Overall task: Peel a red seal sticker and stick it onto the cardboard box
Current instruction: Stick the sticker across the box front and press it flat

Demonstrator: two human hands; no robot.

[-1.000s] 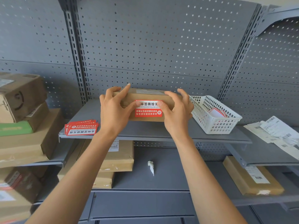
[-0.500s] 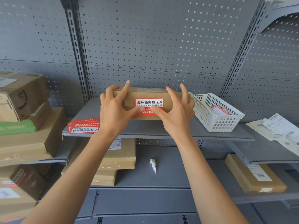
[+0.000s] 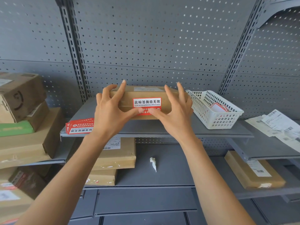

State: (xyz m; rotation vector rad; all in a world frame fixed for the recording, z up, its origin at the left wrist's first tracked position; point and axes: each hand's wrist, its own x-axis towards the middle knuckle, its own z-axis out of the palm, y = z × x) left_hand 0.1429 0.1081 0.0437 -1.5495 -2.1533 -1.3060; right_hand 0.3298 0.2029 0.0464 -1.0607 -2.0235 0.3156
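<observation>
on the box [image 3: 128, 101] front, both thumbs press the sticker [image 3: 146, 103], fingers spread on top; uneven pressure could trap a crease or leave an edge lifting.

A parcel storeroom or dispatch area, by the look of it; grey metal shelves [image 3: 155, 133] stand against perforated back panels [image 3: 146, 38], and taped cardboard parcels [image 3: 118, 155] with barcode labels lie stacked on them. Loose shipping slips [image 3: 276, 123] lie to the right; a pile of red seal stickers [image 3: 80, 126] and a white plastic basket [image 3: 215, 111] sit on the middle shelf.
</observation>
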